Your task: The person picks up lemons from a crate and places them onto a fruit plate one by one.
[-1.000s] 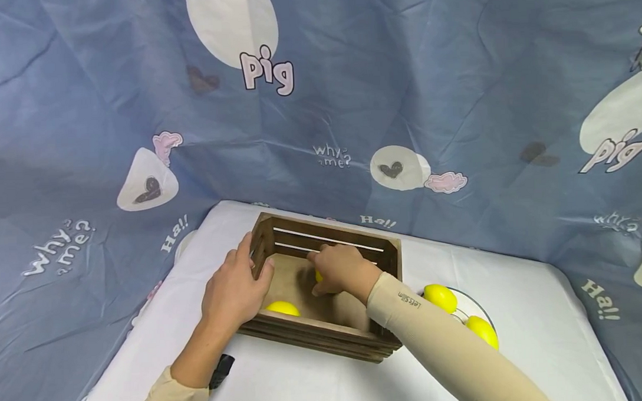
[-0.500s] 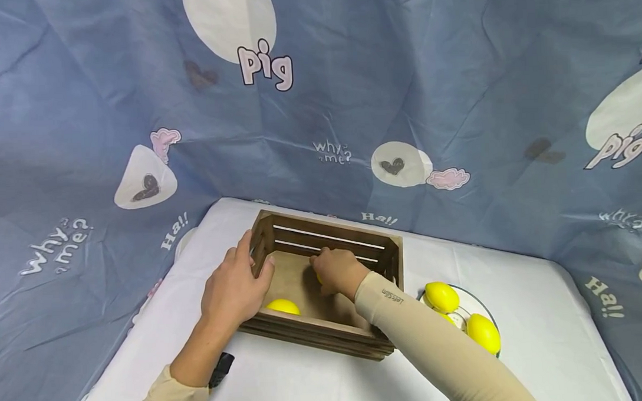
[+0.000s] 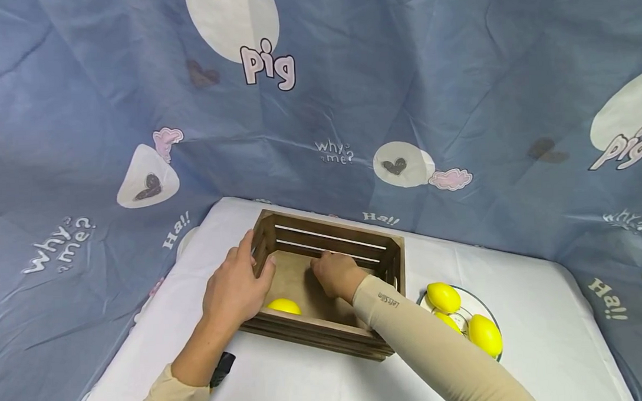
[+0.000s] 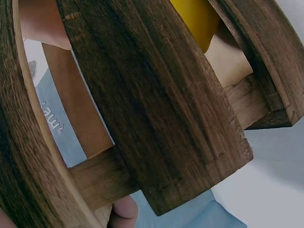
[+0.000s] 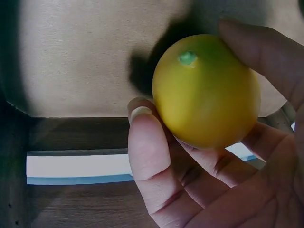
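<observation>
My right hand [image 3: 338, 275] reaches down into a brown slatted wooden crate [image 3: 333, 327]. In the right wrist view its thumb and curled fingers hold a yellow lemon [image 5: 204, 92], green stem end showing, near the crate's floor; the hand hides that lemon in the head view. My left hand [image 3: 236, 286] grips the crate's left end, and a fingertip [image 4: 124, 211] shows beyond a slat in the left wrist view. Inside the crate, another lemon [image 3: 284, 306] lies by the front wall near the left corner.
Right of the crate, a white dark-rimmed plate [image 3: 474, 304] bears lemons [image 3: 443, 297], partly behind my right sleeve [image 3: 426, 338]. Everything stands on a white-covered table [image 3: 537, 311]. A blue printed curtain [image 3: 318, 106] hangs behind it. A black object [image 3: 222, 368] sits at my left wrist.
My right hand has dropped slightly lower in the crate, and its lemon has gone from the head view. A lemon behind the sleeve now shows on the plate. The left hand stays put.
</observation>
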The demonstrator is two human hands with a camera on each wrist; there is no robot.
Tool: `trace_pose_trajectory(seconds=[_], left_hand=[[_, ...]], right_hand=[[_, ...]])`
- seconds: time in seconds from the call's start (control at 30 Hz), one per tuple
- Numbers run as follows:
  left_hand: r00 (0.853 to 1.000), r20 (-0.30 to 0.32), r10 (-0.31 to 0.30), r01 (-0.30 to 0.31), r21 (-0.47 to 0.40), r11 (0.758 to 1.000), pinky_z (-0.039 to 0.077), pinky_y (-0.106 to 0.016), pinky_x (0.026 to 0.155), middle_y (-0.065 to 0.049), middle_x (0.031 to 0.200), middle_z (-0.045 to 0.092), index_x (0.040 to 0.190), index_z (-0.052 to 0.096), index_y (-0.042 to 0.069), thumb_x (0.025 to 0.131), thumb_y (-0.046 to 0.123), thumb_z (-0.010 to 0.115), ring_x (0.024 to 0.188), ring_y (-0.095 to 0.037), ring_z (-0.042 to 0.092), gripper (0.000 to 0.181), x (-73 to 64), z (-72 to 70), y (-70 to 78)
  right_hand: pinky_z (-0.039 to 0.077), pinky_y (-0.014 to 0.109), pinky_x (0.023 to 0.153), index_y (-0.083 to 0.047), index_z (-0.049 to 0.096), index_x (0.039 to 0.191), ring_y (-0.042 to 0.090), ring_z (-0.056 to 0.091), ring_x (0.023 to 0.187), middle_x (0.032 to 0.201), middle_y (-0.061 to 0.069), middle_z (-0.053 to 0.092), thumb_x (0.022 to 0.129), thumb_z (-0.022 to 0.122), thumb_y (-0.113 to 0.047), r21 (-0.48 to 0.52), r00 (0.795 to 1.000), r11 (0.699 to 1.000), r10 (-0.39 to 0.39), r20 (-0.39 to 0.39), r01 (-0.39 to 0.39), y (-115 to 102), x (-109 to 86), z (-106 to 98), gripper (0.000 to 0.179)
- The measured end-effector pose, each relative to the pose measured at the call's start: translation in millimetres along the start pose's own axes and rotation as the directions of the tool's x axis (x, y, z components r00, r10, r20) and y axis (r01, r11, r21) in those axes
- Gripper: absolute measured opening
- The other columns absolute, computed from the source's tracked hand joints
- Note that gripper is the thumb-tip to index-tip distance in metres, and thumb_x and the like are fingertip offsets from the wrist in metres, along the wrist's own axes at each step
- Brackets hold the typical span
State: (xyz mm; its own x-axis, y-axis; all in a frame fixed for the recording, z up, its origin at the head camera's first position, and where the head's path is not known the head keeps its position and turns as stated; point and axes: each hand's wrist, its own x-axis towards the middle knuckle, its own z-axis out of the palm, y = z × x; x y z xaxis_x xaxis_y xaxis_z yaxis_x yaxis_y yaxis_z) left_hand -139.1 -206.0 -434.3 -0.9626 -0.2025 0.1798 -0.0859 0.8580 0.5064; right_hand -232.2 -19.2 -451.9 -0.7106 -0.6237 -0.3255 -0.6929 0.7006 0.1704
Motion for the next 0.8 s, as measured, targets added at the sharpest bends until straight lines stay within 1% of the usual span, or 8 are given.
trace_pose_trajectory(seconds=[0.17, 0.27, 0.47, 0.53, 0.63, 0.73, 0.8], left_hand=[[1.000, -0.005, 0.001, -0.001, 0.001, 1.000, 0.046, -0.043, 0.062, -0.004, 0.092, 0.054, 0.153, 0.028, 0.013, 0.095, 0.052, 0.047, 0.071, -0.022, 0.056, 0.072, -0.2, 0.4, -0.1], [1.000, -0.006, 0.004, -0.004, 0.002, 1.000, 0.046, -0.043, 0.062, -0.005, 0.092, 0.054, 0.152, 0.028, 0.012, 0.095, 0.052, 0.047, 0.071, -0.023, 0.056, 0.072, -0.6, 0.3, 0.1], [1.000, -0.007, 0.009, -0.009, -0.003, 1.000, 0.047, -0.044, 0.062, -0.006, 0.092, 0.055, 0.152, 0.029, 0.011, 0.095, 0.051, 0.047, 0.071, -0.023, 0.057, 0.072, -1.1, -0.9, 1.0], [1.000, -0.009, 0.012, -0.012, -0.003, 1.000, 0.047, -0.044, 0.062, -0.006, 0.092, 0.055, 0.152, 0.029, 0.010, 0.095, 0.051, 0.047, 0.071, -0.023, 0.057, 0.072, -1.2, -1.0, 1.1], [1.000, -0.012, 0.015, -0.015, -0.002, 1.000, 0.047, -0.043, 0.061, -0.006, 0.092, 0.055, 0.152, 0.029, 0.010, 0.095, 0.051, 0.047, 0.070, -0.023, 0.056, 0.072, -1.5, -1.3, 1.1], [1.000, -0.012, 0.016, -0.016, 0.000, 1.000, 0.046, -0.043, 0.060, -0.006, 0.092, 0.055, 0.152, 0.029, 0.010, 0.095, 0.052, 0.047, 0.070, -0.022, 0.056, 0.072, -1.4, -1.5, 1.0], [1.000, -0.009, 0.014, -0.014, -0.001, 1.000, 0.046, -0.043, 0.060, -0.006, 0.092, 0.055, 0.152, 0.029, 0.011, 0.095, 0.053, 0.046, 0.069, -0.022, 0.056, 0.073, -1.1, -1.5, 0.8]], right_hand=[[0.055, 0.041, 0.058, -0.011, 0.060, 0.104, 0.027, 0.065, 0.077, 0.097, 0.012, 0.060, 0.080, 0.073, -0.018, 0.000, 1.000, 1.000, 0.005, -0.014, -0.005, -0.9, -0.4, 1.8, 0.028], [0.055, 0.041, 0.058, -0.012, 0.060, 0.105, 0.027, 0.064, 0.076, 0.097, 0.011, 0.061, 0.080, 0.072, -0.018, 0.006, 1.000, 1.000, 0.007, -0.007, -0.007, -1.2, -1.4, 0.9, 0.029], [0.054, 0.040, 0.057, -0.012, 0.060, 0.105, 0.024, 0.064, 0.077, 0.098, 0.011, 0.061, 0.081, 0.072, -0.018, 0.022, 1.000, 1.000, -0.014, -0.009, 0.014, -0.6, -4.5, -2.9, 0.028], [0.054, 0.040, 0.057, -0.013, 0.059, 0.107, 0.022, 0.063, 0.077, 0.098, 0.010, 0.061, 0.080, 0.074, -0.020, 0.030, 1.000, 0.999, -0.026, -0.016, 0.026, -0.5, -4.2, -3.0, 0.031], [0.054, 0.038, 0.058, -0.015, 0.059, 0.113, 0.019, 0.060, 0.074, 0.100, 0.009, 0.060, 0.075, 0.078, -0.022, 0.059, 0.999, 0.997, -0.043, -0.025, 0.044, -0.1, -2.0, -3.0, 0.043], [0.053, 0.035, 0.061, -0.017, 0.058, 0.120, 0.017, 0.056, 0.072, 0.105, 0.009, 0.059, 0.072, 0.080, -0.024, 0.084, 0.998, 0.995, -0.055, -0.018, 0.056, 0.3, 0.2, -3.5, 0.053], [0.052, 0.034, 0.061, -0.018, 0.057, 0.121, 0.016, 0.055, 0.071, 0.107, 0.009, 0.058, 0.072, 0.079, -0.024, 0.093, 0.998, 0.994, -0.061, -0.011, 0.061, 0.8, 0.9, -5.0, 0.055]])
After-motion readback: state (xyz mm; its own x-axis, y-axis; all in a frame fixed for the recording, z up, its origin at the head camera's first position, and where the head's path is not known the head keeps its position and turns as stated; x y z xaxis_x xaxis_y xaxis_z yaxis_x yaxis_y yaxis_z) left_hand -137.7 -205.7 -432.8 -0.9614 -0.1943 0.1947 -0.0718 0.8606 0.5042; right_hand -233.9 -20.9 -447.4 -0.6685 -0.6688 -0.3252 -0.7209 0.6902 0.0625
